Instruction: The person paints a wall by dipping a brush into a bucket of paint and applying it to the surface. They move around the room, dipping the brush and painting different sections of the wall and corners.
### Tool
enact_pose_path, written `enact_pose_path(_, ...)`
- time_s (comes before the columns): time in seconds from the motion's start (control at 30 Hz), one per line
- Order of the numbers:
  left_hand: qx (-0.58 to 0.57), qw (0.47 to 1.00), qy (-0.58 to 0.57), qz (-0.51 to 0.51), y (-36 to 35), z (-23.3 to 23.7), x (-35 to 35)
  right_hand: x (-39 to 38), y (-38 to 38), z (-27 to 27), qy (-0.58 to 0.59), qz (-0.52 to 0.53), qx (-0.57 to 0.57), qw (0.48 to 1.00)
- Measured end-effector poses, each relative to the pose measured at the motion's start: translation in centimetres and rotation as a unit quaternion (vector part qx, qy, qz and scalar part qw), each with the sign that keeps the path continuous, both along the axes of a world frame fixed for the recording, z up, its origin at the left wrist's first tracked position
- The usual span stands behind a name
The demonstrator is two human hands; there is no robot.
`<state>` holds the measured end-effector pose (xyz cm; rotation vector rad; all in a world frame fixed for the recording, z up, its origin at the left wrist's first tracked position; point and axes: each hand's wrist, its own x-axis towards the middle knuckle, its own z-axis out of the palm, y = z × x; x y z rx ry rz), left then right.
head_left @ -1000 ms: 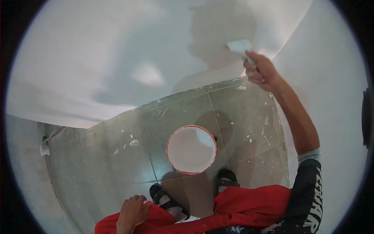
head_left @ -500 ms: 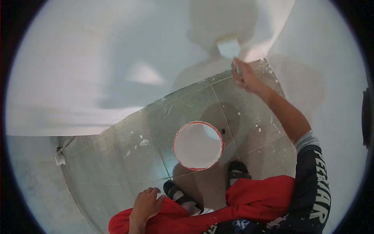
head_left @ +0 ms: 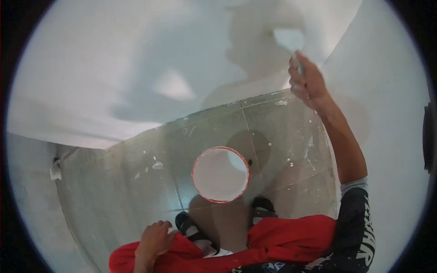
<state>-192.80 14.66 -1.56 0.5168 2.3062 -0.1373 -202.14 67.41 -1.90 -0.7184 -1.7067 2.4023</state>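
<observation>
My right hand [head_left: 309, 82] is closed round the handle of a wide paintbrush [head_left: 290, 40], whose head looks coated in white. The brush is raised against the white wall [head_left: 182, 50], near the corner; its bristle edge is blurred. My left hand [head_left: 155, 239] lies on my knee over the red trousers [head_left: 291, 234], fingers loosely spread and holding nothing. On the floor in front of my feet stands a round bucket [head_left: 221, 175] with a red rim and white paint inside.
Grey floor tiles [head_left: 127, 182] carry several white paint splashes. A second wall [head_left: 387, 127] meets the painted one at the right. My sandalled feet [head_left: 195, 230] are just behind the bucket. A small white object [head_left: 55, 170] sits by the left wall's foot.
My right hand has moved the paintbrush up and to the right along the wall. My left hand stays on my knee. The whole view has shifted slightly.
</observation>
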Motion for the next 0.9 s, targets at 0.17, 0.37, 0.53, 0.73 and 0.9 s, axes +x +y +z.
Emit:
enact_pose_path(0.17,0.002,0.999,0.011,-0.041,3.3,2.2,-1.3,-1.0,-1.3,-4.7,0.044,-0.033,0.031,0.998)
enact_pose_path(0.37,0.140,0.984,0.021,-0.111,8.8,5.1,-4.0,1.4,0.6,-21.4,-0.144,0.087,-0.079,0.983)
enact_pose_path(0.53,0.142,0.981,0.029,-0.130,9.3,7.8,-5.6,4.5,-1.6,-12.1,-0.229,0.175,0.055,0.956)
enact_pose_path(0.73,0.135,0.983,0.012,-0.125,7.1,7.5,-5.0,6.3,-6.3,-2.8,-0.083,0.295,0.387,0.870)
enact_pose_path(0.9,0.175,0.972,0.028,-0.157,6.2,7.3,-5.5,5.9,-12.5,1.9,-0.025,0.433,0.512,0.741)
